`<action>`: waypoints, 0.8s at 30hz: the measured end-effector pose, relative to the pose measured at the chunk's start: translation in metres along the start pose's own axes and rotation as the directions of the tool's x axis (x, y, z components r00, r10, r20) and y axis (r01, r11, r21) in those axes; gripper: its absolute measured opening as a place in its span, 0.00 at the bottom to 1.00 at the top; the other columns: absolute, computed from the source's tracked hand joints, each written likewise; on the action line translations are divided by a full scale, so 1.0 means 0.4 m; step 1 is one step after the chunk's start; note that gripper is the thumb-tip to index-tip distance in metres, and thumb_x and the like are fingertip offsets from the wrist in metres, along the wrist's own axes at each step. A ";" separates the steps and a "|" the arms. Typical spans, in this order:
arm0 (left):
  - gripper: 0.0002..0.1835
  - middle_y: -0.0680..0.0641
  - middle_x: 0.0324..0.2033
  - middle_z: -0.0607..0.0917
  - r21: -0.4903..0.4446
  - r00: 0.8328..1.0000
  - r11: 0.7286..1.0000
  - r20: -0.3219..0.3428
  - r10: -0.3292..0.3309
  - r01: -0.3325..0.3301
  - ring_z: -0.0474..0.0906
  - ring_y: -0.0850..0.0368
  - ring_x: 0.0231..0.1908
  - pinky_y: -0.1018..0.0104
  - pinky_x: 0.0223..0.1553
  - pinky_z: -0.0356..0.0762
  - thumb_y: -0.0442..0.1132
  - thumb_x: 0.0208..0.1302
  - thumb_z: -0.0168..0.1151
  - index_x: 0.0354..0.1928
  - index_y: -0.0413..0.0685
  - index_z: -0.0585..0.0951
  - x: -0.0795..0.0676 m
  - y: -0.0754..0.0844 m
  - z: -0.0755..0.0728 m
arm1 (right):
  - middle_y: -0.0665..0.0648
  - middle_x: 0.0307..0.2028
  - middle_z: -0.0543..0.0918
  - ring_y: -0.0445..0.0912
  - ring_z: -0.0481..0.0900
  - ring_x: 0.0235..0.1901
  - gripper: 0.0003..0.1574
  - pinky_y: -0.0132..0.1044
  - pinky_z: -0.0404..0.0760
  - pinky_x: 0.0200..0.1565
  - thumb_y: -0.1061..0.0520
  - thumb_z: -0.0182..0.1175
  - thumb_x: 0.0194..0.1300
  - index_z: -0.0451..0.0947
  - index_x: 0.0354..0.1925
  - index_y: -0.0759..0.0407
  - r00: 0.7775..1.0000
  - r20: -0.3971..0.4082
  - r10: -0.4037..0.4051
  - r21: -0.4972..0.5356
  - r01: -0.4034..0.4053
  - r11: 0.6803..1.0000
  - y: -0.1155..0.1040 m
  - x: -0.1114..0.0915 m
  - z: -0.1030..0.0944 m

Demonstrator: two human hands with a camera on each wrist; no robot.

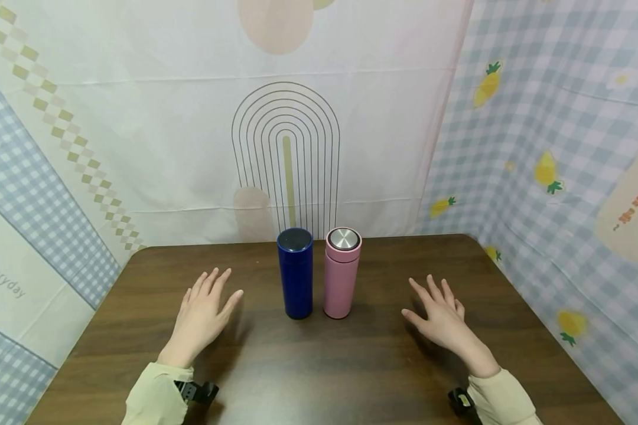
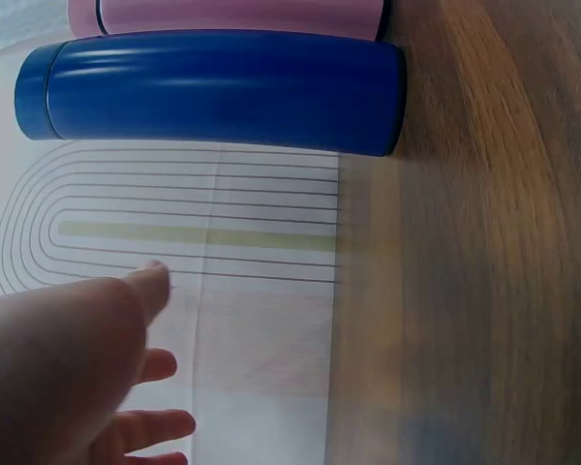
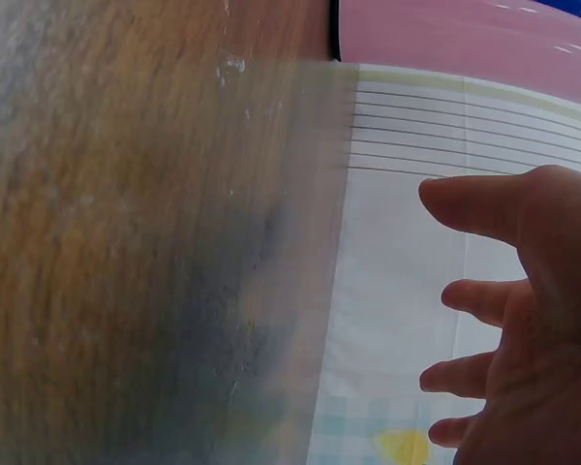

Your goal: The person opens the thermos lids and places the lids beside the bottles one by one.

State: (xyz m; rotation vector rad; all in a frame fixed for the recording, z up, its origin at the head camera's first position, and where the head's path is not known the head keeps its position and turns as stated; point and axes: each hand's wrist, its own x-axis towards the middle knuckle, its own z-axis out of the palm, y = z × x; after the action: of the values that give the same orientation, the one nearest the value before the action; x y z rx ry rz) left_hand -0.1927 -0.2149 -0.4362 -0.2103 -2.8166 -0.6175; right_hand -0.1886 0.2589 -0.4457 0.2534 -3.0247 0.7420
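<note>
Two insulated bottles stand upright side by side near the back of the table, a narrow gap between them. The blue bottle (image 1: 296, 283) has a dark top; the pink bottle (image 1: 340, 283), on its right, has a silver disc set in its lid. To the left of the blue bottle is my left hand (image 1: 199, 316), fingers spread and holding nothing. My right hand (image 1: 443, 319) is over the table's right side, fingers also apart, nearest to the pink bottle but not touching it. In the left wrist view the blue bottle (image 2: 213, 92) partly covers the pink one.
A dark brown wooden table (image 1: 308, 372) lies under both hands. Behind it hangs a white patterned cloth (image 1: 191, 147), and a blue checked cloth (image 1: 563, 118) with yellow fruit prints closes off the right side. Each wrist wears a strapped black camera.
</note>
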 end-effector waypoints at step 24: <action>0.20 0.41 0.53 0.85 -0.118 0.983 0.988 -0.164 0.081 -0.101 0.79 0.39 0.55 0.39 0.51 0.77 0.49 0.74 0.60 0.60 0.45 0.81 -0.026 0.021 0.025 | 0.70 0.70 0.67 0.69 0.62 0.69 0.61 0.70 0.68 0.58 0.41 0.67 0.66 0.40 0.81 0.44 0.993 -0.056 -0.106 0.361 0.119 0.925 -0.047 0.029 0.007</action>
State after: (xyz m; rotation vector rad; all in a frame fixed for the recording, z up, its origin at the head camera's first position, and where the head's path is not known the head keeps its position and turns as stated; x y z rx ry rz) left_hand -0.1832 -0.2038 -0.4445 -0.2983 -2.6023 -0.7564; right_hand -0.1970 0.2396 -0.4388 0.4097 -2.7872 1.2787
